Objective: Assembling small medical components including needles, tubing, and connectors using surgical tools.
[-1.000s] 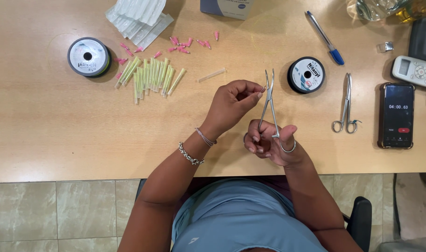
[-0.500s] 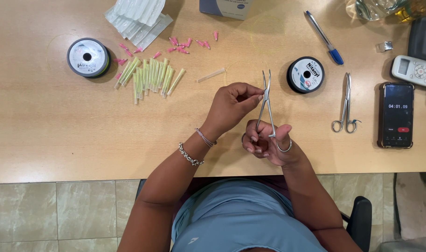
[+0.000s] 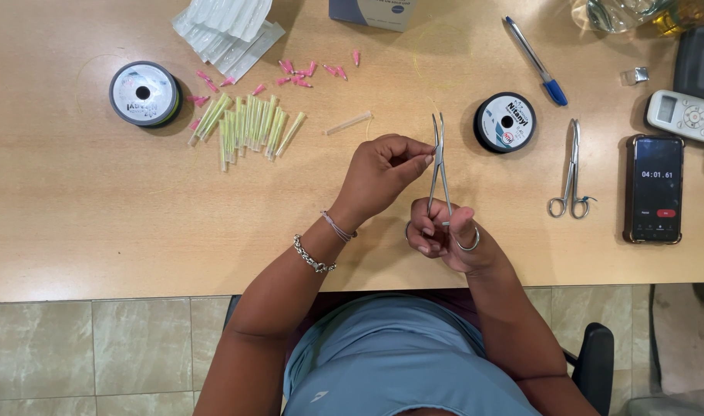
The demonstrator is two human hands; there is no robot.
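The right hand point(image 3: 453, 240) is gripping the ring handles of slim steel forceps point(image 3: 440, 166), holding them upright over the table point(image 3: 97, 223), just left of the black thread spool point(image 3: 506, 122). The left hand point(image 3: 384, 171) is pinching its fingertips together against the forceps' shaft, possibly on a fine thread, too thin to tell. Yellow-green tubes point(image 3: 248, 125) are lying well left of that spool.

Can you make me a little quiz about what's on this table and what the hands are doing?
1. True or false: the right hand holds the metal clamp by its ring handles.
2. Which lies nearest the phone? A pen B scissors C grey spool
3. What colour are the small caps above the yellow-green tubes?

Key: 1 true; 2 B; 3 pink.
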